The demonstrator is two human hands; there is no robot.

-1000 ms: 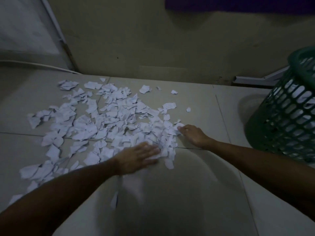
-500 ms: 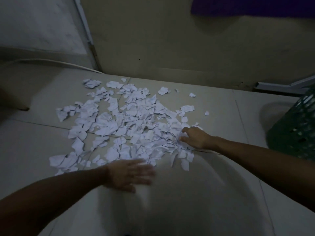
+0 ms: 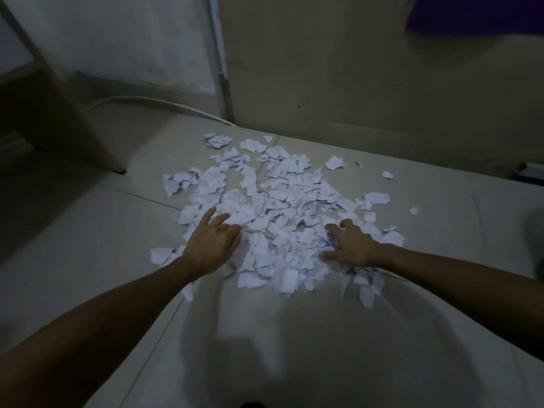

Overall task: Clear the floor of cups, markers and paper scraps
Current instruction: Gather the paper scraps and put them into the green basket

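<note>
A heap of torn white paper scraps point(image 3: 282, 213) lies spread over the pale tiled floor point(image 3: 323, 334) in front of me. My left hand point(image 3: 213, 245) lies flat on the heap's left side, fingers straight and spread, pressing on the scraps. On the right side of the heap rests my right hand point(image 3: 348, 242), palm down with fingers loosely bent over the paper. Scraps are bunched up between the two hands. A few loose pieces point(image 3: 387, 174) lie apart toward the wall. No cups or markers show.
A wall point(image 3: 368, 69) runs along the far side, with a door frame point(image 3: 219, 60) and a white cable point(image 3: 153, 101) at the back left. Dark furniture point(image 3: 44, 119) stands at the left. A green basket edge point(image 3: 537, 245) shows at the far right.
The view has swung left, so the basket has nearly left the frame. My left hand moved up onto the heap's left side, and both hands have pushed the scraps closer together.
</note>
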